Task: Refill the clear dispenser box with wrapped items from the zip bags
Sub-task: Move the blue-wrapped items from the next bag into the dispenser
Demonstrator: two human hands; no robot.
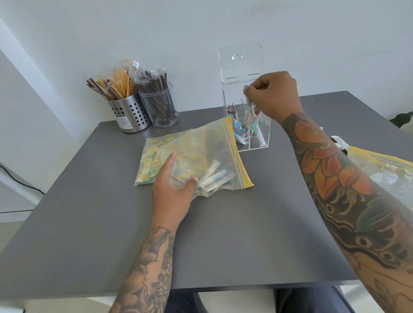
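Your right hand [270,94] is raised over the open top of the clear box [246,111], which stands toward the far edge of the grey table [229,239], right of its middle. The fingers are curled tight and pinch a thin wrapped stick [248,101] by its upper end; the rest of the stick hangs down inside the box. The box's hinged lid [241,61] is tipped up and back toward the wall. Inside, dividers split the box into compartments, and wrapped items with blue and teal labels stand or lean in them; which compartment the pinched stick is in cannot be told.

Your left hand [173,184] lies on the zip bag [193,157] in the middle of the table, just left of the box. The fingers are spread and fairly straight, pressing down through the clear plastic, with the thumb resting on the bag near the wrapped items [213,177] gathered at its near right corner. The bag's yellow zip strip runs along its right side, its far end touching the box's front.

A second zip bag [393,170] lies at the right edge of the table, partly behind your right forearm.

At the far left corner stand a perforated metal cup [129,115] and a clear cup [162,108], touching, both filled with wrapped sticks.
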